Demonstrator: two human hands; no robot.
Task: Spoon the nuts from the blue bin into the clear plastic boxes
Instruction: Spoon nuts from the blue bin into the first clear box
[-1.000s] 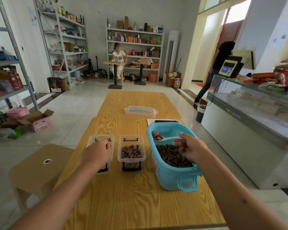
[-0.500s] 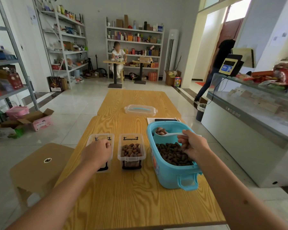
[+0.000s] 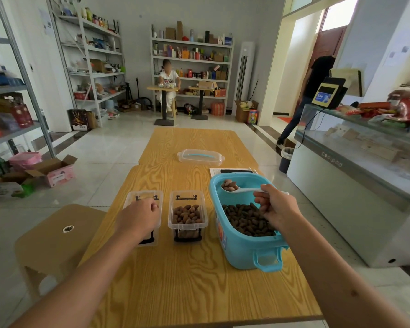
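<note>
Left hand sits curled over the left box, gripping its rim as far as I can tell. Right hand pinches the spoon handle, a few nuts in it, above the blue bin. Middle box has nuts already. Lid further back.

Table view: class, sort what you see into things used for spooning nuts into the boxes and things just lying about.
In use:
blue bin of nuts
spoon, loaded, in right hand
filled box
left box, under left hand

Lying about:
clear lid
papers behind the bin
stool
</note>
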